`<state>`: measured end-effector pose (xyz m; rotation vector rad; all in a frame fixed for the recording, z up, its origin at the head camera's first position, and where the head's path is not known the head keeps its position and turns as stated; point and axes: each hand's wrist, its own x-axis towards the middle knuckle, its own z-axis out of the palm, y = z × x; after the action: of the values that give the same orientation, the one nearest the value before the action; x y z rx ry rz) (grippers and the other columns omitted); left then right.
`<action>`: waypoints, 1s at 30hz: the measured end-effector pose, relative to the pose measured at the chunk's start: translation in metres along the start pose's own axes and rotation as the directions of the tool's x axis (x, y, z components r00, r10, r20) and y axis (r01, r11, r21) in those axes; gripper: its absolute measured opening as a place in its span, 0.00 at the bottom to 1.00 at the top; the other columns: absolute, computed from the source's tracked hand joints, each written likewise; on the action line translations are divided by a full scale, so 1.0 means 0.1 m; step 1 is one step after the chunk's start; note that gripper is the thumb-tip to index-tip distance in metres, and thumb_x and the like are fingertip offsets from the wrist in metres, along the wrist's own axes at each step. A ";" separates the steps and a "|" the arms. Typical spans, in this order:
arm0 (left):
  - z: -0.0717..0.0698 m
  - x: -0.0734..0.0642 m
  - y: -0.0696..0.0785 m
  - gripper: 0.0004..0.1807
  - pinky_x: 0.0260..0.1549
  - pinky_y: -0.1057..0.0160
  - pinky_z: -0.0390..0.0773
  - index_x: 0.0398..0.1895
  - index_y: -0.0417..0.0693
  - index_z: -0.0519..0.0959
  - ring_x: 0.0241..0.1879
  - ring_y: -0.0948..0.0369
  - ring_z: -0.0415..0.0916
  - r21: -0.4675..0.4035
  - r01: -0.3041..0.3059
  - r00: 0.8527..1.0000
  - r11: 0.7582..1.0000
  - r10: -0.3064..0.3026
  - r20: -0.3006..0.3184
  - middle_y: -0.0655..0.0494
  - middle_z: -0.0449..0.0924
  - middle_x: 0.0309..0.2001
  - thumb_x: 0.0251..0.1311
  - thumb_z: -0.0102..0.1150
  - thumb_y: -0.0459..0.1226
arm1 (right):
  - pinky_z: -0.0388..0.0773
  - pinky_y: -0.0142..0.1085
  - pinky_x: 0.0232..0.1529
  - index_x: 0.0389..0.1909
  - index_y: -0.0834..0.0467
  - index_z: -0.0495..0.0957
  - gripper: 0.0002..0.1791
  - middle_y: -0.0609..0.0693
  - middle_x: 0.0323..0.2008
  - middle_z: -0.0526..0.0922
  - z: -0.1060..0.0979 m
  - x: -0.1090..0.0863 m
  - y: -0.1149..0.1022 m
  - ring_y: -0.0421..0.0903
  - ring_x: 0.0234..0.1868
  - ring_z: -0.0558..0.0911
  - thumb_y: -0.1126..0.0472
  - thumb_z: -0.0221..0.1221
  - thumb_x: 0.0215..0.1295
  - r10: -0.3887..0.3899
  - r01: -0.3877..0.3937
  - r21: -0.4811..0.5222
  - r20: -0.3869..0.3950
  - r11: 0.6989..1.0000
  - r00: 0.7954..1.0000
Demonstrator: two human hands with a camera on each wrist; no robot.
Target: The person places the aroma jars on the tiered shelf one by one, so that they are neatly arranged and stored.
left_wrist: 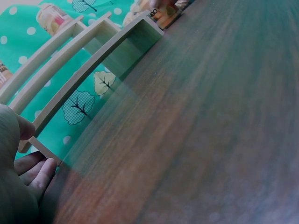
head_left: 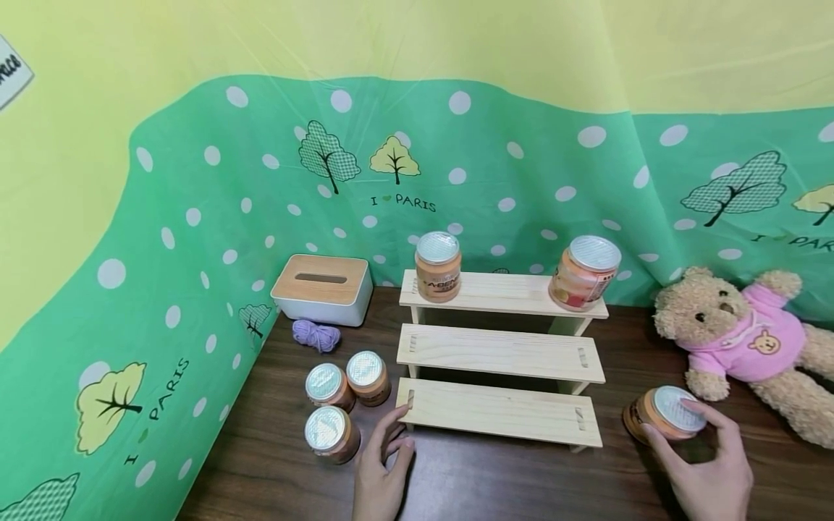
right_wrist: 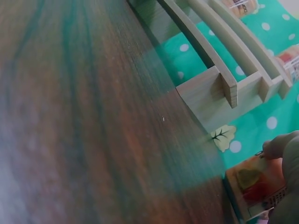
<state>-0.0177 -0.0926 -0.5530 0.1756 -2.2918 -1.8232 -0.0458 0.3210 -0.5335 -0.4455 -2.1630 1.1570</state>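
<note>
On the dark brown wooden table (head_left: 508, 481) is a pale wooden three-tiered stand (head_left: 495, 412); right of it lies a light-brown plush bear (head_left: 756, 347) in a pink top. The left hand (head_left: 384, 463) touches the stand's lowest left end; whether its fingers clasp it cannot be told. The right hand (head_left: 713, 463) grasps, between thumb and fingers, an orange-brown cylindrical jar (head_left: 641, 418) between stand and bear. Assessed risk: a slack pinch could drop the jar; a knock could shift the stand. Jar condition: silvery top intact, label yellow and red, no damage visible.
</note>
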 end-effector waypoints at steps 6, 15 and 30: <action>0.00 0.00 0.00 0.28 0.57 0.62 0.88 0.70 0.62 0.82 0.60 0.54 0.87 0.005 0.001 1.000 1.000 -0.001 -0.002 0.55 0.86 0.66 0.73 0.68 0.28 | 0.73 0.14 0.49 0.68 0.59 0.84 0.41 0.30 0.57 0.83 0.01 -0.01 0.00 0.24 0.49 0.81 0.82 0.79 0.50 -0.021 0.022 0.035 -0.026 0.999 0.999; 0.00 0.00 -0.02 0.28 0.57 0.63 0.88 0.70 0.62 0.83 0.59 0.55 0.87 0.003 -0.015 1.000 1.000 0.015 -0.007 0.54 0.87 0.66 0.72 0.68 0.27 | 0.75 0.15 0.49 0.66 0.63 0.85 0.38 0.32 0.56 0.84 0.01 -0.04 -0.04 0.27 0.49 0.83 0.82 0.78 0.50 -0.034 0.036 0.060 -0.030 0.998 0.999; 0.00 0.00 -0.01 0.28 0.57 0.62 0.88 0.71 0.62 0.82 0.59 0.55 0.87 0.001 -0.012 1.000 1.000 0.012 -0.002 0.54 0.87 0.66 0.73 0.68 0.28 | 0.75 0.16 0.50 0.66 0.63 0.85 0.40 0.31 0.57 0.83 -0.04 -0.05 -0.15 0.28 0.50 0.82 0.84 0.78 0.47 -0.043 0.046 0.068 -0.043 0.997 0.998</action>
<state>-0.0182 -0.0928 -0.5545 0.1627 -2.2882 -1.8149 -0.0398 0.3126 -0.5212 -0.3852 -2.0803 1.1841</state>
